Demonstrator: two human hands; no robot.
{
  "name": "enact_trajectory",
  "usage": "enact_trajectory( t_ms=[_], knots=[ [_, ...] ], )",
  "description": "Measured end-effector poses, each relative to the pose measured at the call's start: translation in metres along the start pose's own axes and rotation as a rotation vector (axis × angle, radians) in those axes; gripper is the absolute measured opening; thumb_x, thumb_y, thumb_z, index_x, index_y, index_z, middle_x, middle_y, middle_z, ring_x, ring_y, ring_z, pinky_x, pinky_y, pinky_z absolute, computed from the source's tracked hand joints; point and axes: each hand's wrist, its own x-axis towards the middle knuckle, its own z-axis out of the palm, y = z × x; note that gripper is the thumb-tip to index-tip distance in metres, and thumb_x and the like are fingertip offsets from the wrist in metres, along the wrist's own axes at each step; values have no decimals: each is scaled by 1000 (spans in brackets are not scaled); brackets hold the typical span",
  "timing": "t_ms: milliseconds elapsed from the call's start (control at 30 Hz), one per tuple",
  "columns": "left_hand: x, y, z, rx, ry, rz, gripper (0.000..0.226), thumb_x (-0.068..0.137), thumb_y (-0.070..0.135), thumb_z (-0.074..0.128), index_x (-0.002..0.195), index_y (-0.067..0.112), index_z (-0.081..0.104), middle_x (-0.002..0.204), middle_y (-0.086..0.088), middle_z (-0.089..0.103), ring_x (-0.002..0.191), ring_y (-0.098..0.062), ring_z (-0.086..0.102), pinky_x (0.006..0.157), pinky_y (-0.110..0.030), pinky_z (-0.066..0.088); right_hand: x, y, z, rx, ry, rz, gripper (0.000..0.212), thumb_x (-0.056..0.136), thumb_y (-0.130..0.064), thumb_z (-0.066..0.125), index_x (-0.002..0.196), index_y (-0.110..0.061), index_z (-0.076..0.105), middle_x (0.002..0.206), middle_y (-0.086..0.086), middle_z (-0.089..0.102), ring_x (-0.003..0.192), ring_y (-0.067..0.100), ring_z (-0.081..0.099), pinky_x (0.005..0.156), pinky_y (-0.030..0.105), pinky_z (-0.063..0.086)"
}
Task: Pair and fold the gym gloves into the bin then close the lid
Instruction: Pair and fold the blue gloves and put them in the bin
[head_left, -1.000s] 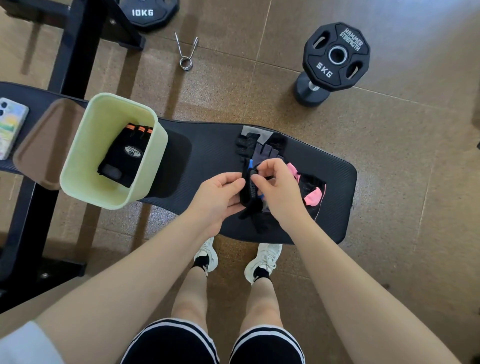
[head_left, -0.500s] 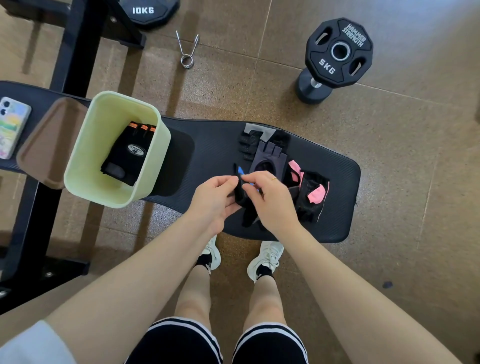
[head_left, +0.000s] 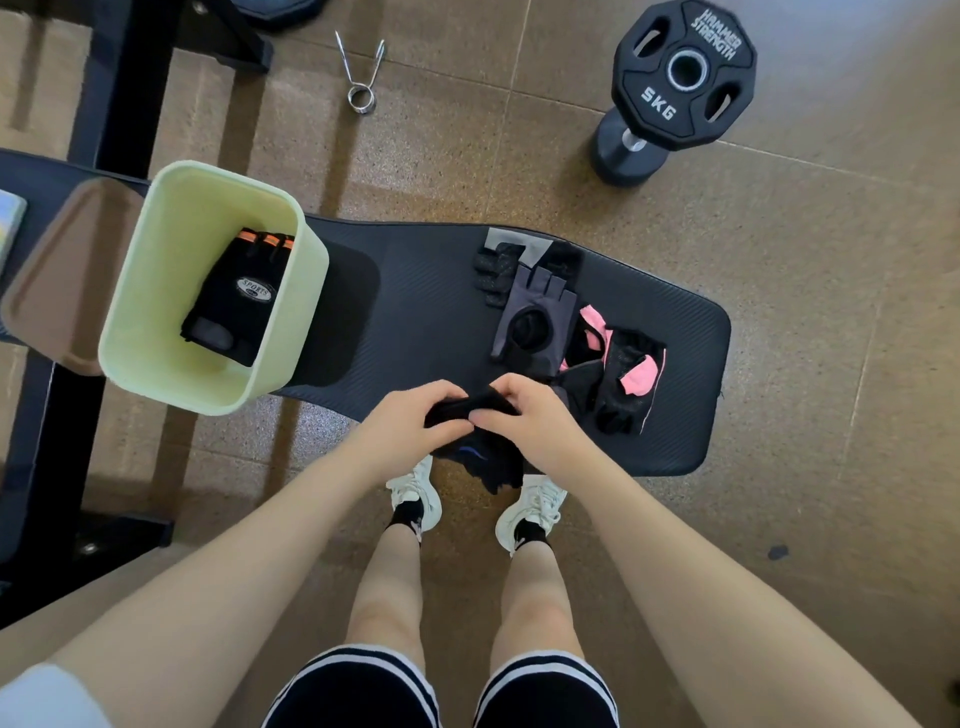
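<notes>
We look down on a black padded bench (head_left: 426, 312) running left to right over a brown speckled floor (head_left: 779, 364). Toward its left end stands a pale green bin (head_left: 156, 364), with a brown lid (head_left: 57, 291) lying just beside it on the left. Toward the right end lie gloves in a loose cluster: a black glove (head_left: 491, 273) nearest the far edge, a grey-purple glove (head_left: 540, 317) overlapping it, and black-and-pink gloves (head_left: 623, 374) touching that one on its right. On the floor beyond the bench stands a dumbbell (head_left: 680, 78) marked 5KG, and a metal spring clip (head_left: 360, 78) lies well apart to its left.
</notes>
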Motion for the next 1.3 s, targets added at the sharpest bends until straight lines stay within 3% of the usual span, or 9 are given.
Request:
enact_trajectory(
  t_ms=[200,367,533,667,767,900,1000,1167,1300],
  knots=[
    [54,-24,14,139,91,-49,21,87,28,58,106,20,61,99,-3,69,89,-20,60,77,-32,47,39,56,-22,-480,264,29,25,94,-21,46,109,-8,63,114,9,63,108,26,56,91,34,41],
    [78,-34,28,78,196,-46,29,94,34,45,118,19,52,93,-1,62,84,-19,56,72,-31,40,61,122,-72,-999,267,-63,48,84,-15,61,131,-10,49,143,11,45,136,32,34,113,45,23],
    [73,-37,31,31,248,-59,22,94,31,42,109,21,55,88,-15,68,83,-30,61,75,-40,45,68,131,-76,-1204,392,-80,27,75,-14,70,102,-12,65,101,10,67,109,35,55,103,46,25],
    [61,-32,22,-7,345,-18,15,90,21,51,85,16,64,72,-16,66,69,-33,59,63,-36,44,71,104,-42,-1028,211,-322,11,77,-16,64,87,-13,67,80,10,65,77,35,61,70,41,44],
    [55,-27,11,-68,387,5,15,89,16,53,80,14,65,72,-16,66,72,-35,60,65,-34,43,73,89,-17,-927,75,-234,29,90,-24,54,116,-12,57,113,11,59,104,33,54,84,42,44],
    [59,-28,1,-50,327,-4,10,88,22,53,83,21,62,81,-7,69,77,-34,62,73,-42,48,90,75,-26,-536,468,-110,45,90,-24,55,131,-7,46,141,18,40,130,34,36,106,37,29],
    [73,-33,-4,-51,334,-2,9,88,24,54,89,20,62,88,1,69,85,-32,63,78,-40,48,115,63,-50,-431,446,129,52,95,-24,48,143,-17,30,155,22,8,144,32,6,114,37,12],
    [89,-41,-13,-66,318,34,8,87,25,56,82,26,62,81,8,66,79,-24,62,76,-28,44,130,61,-50,-686,401,77,42,95,-23,44,136,-16,42,152,3,29,142,25,19,112,42,20],
    [86,-45,-22,-123,227,71,18,85,20,58,70,30,62,79,13,66,74,-11,59,69,-13,42,121,61,-19,-773,326,-229,37,91,-12,48,127,-8,52,143,5,44,130,29,38,103,42,33]
  ],
)
